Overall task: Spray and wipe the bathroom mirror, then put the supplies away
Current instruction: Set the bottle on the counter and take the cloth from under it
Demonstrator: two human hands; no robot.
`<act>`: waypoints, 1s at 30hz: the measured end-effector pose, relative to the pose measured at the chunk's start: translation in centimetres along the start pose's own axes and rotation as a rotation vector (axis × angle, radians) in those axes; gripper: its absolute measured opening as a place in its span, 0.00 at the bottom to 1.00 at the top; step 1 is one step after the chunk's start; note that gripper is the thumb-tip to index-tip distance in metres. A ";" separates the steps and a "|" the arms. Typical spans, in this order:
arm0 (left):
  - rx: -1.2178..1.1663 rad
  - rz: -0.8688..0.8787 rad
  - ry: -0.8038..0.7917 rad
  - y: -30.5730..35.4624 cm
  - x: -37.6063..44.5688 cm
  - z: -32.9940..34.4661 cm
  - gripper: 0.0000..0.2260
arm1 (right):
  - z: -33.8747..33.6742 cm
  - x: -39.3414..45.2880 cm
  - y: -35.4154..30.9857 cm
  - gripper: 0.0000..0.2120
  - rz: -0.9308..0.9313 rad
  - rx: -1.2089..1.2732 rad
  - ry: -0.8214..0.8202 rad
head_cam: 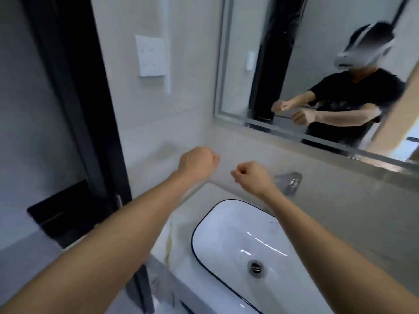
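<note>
Above the white oval basin with its dark rim [238, 241], the left hand [197, 162] and right hand [251, 175] hang as loose fists, fingers clenched on nothing, probably a ready pose; no spray bottle or cloth shows; the framed wall mirror [267, 64] hangs ahead to the right; the pale marble surface [179, 225] meets grey tiled walls and a chrome tap [291, 183].

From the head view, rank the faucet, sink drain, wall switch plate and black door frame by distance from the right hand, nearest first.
Measured from the right hand, a closed fist above the counter:
1. Faucet, just to its right on the back wall.
2. Sink drain, below it in the basin.
3. Wall switch plate, up and to the left, beyond the left hand.
4. Black door frame, farthest left.
</note>
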State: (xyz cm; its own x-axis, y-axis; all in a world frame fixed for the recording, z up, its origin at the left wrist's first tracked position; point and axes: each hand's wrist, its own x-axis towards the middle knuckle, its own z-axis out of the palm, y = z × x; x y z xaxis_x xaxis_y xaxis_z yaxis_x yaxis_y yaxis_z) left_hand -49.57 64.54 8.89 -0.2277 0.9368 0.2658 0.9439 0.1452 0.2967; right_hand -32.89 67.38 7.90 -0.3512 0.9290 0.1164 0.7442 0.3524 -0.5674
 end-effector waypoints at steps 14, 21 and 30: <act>0.069 -0.419 -0.153 -12.3 -20.3 2.8 0.10 | 17.1 -11.8 -6.4 0.07 -0.111 0.108 -0.435; -0.001 -0.563 -0.249 -14.3 -31.7 12.1 0.08 | 28.4 -21.5 0.0 0.09 -0.025 0.112 -0.598; -0.026 -0.641 -0.338 -18.3 -39.1 28.8 0.06 | 42.2 -27.1 12.4 0.09 0.029 0.071 -0.621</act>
State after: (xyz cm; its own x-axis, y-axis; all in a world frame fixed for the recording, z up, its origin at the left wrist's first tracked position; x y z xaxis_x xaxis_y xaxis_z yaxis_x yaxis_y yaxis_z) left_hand -51.08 34.41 -33.34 -0.6437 0.7182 -0.2643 0.6429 0.6948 0.3223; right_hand -38.14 41.85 -36.66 -0.6120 0.6915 -0.3838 0.7266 0.2998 -0.6183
